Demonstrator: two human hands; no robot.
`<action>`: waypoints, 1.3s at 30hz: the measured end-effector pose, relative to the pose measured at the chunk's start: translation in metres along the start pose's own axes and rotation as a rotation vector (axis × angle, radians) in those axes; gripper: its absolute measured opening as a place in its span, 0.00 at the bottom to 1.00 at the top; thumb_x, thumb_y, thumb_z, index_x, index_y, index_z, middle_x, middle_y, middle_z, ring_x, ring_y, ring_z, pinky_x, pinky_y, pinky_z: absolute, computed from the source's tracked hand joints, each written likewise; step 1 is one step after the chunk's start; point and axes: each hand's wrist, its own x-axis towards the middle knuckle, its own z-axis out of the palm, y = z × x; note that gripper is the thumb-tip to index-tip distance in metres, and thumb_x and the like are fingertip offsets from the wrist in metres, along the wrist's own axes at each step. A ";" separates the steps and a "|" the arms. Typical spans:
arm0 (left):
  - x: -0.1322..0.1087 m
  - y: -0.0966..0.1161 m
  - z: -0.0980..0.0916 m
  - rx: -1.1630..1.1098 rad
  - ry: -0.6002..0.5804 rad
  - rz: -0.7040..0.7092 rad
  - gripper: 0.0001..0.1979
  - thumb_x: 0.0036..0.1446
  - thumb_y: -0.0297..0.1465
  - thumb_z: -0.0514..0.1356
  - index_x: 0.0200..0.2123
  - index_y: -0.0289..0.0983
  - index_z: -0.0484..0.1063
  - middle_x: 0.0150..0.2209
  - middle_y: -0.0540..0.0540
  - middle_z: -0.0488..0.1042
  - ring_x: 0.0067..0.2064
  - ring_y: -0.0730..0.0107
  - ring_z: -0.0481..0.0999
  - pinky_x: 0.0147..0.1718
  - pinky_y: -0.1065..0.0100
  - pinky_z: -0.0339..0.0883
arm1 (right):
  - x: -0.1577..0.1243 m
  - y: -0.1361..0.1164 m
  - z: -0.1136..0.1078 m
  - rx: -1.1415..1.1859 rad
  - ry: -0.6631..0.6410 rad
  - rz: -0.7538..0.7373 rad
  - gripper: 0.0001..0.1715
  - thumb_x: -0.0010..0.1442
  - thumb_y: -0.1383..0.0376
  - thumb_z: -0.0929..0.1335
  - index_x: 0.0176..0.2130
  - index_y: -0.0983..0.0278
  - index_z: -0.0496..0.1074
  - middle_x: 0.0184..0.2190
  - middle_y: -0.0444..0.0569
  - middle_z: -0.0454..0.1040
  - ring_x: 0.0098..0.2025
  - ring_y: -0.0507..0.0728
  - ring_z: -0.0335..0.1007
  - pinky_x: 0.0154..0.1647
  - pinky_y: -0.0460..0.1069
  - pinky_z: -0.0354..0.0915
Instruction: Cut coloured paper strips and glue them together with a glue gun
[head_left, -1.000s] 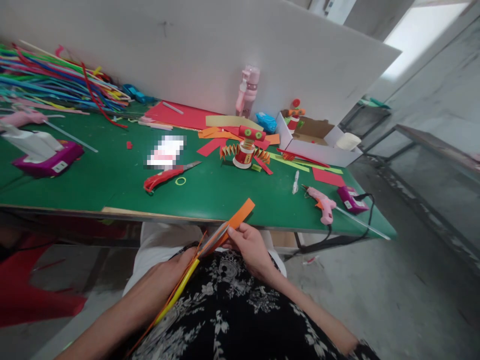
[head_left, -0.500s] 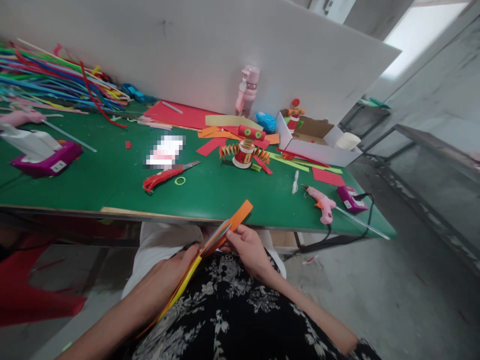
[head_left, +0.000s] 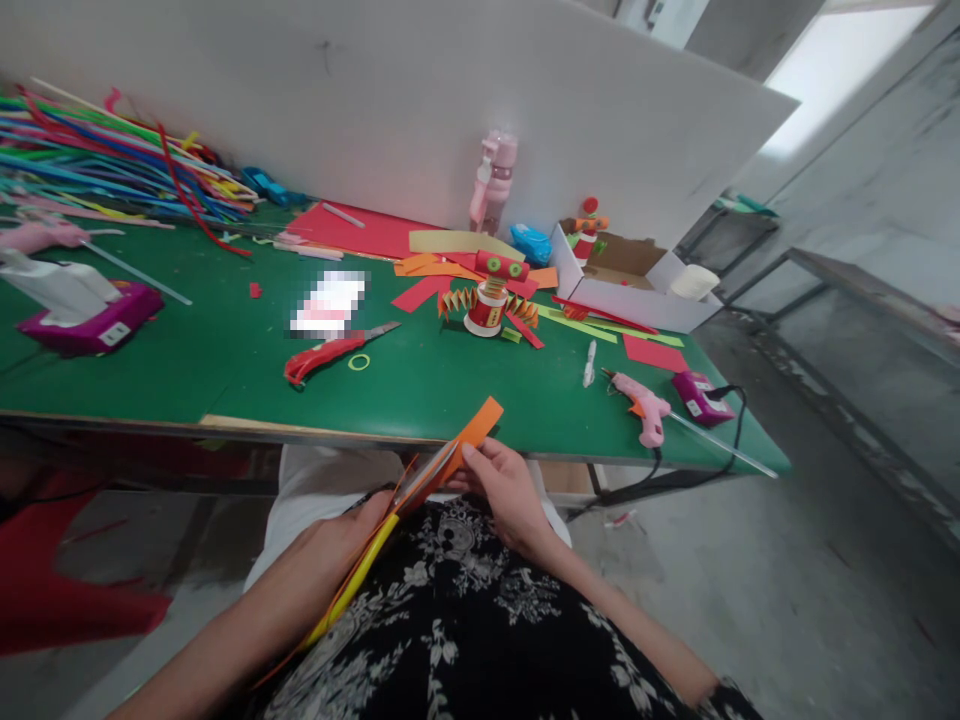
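Over my lap, below the table's front edge, my right hand (head_left: 508, 490) pinches the near end of an orange paper strip (head_left: 477, 424) that angles up toward the green table (head_left: 225, 380). My left hand (head_left: 330, 555) is closed around yellow-handled scissors (head_left: 358, 575). Their blades (head_left: 422, 477) lie along the strip just left of my right fingers. A thin orange sliver trails down beside the scissors' handle. My black flowered clothing fills the foreground.
On the table lie red scissors (head_left: 330, 352), a pink glue gun (head_left: 645, 410) with its cord, a small paper craft figure (head_left: 487, 305), coloured paper scraps, a white box (head_left: 637, 295), a pink bottle (head_left: 495, 180) and a heap of pipe cleaners (head_left: 112, 160). A white board stands behind.
The strip and both hands have shifted slightly up and to the left. The scissors' blades stay on the strip. Nothing on the table has moved.
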 end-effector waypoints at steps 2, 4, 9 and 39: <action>-0.002 0.001 -0.001 -0.001 -0.028 -0.014 0.23 0.57 0.39 0.49 0.56 0.45 0.61 0.46 0.47 0.81 0.46 0.56 0.80 0.43 0.65 0.68 | 0.001 -0.002 0.000 0.010 0.015 -0.025 0.24 0.45 0.49 0.77 0.34 0.63 0.76 0.29 0.45 0.80 0.26 0.52 0.75 0.32 0.48 0.72; -0.002 0.001 -0.002 -0.010 -0.043 -0.024 0.23 0.57 0.39 0.50 0.56 0.45 0.60 0.45 0.47 0.81 0.46 0.57 0.80 0.43 0.65 0.68 | 0.002 -0.002 0.000 0.003 0.008 -0.033 0.24 0.45 0.49 0.78 0.33 0.63 0.75 0.29 0.46 0.80 0.27 0.53 0.76 0.33 0.49 0.72; -0.001 0.004 0.000 -0.029 -0.013 -0.024 0.24 0.57 0.40 0.50 0.57 0.47 0.61 0.49 0.48 0.79 0.48 0.57 0.79 0.44 0.65 0.68 | 0.001 0.004 0.000 -0.040 -0.016 -0.008 0.22 0.46 0.49 0.77 0.33 0.62 0.76 0.29 0.46 0.80 0.28 0.53 0.76 0.33 0.49 0.71; 0.011 0.008 0.003 0.045 -0.007 -0.052 0.20 0.58 0.38 0.48 0.54 0.48 0.62 0.49 0.46 0.79 0.46 0.57 0.80 0.44 0.63 0.67 | -0.002 0.011 0.000 -0.061 -0.044 0.004 0.20 0.48 0.50 0.76 0.33 0.61 0.76 0.27 0.44 0.79 0.27 0.53 0.75 0.34 0.48 0.71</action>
